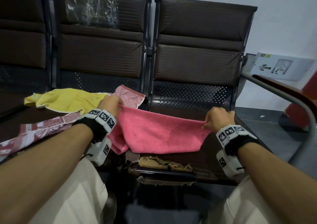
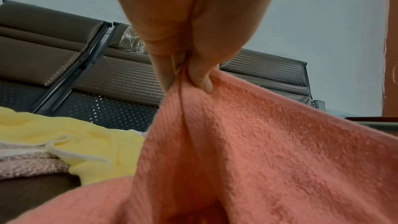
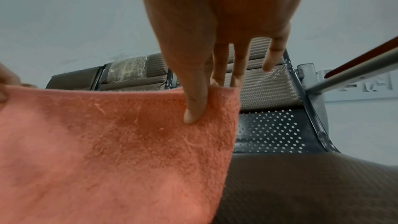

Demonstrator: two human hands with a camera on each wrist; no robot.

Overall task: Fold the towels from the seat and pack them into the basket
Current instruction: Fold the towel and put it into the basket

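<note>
We held the pink towel (image 1: 154, 131) over the seat (image 1: 202, 158). Our left hand (image 1: 109, 104) and right hand (image 1: 217, 119) each pinched one top corner.

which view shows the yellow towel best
The head view: the whole yellow towel lies crumpled on the seat left of the left hand. The left wrist view shows only part of it, close and low. The right wrist view does not show it.
</note>
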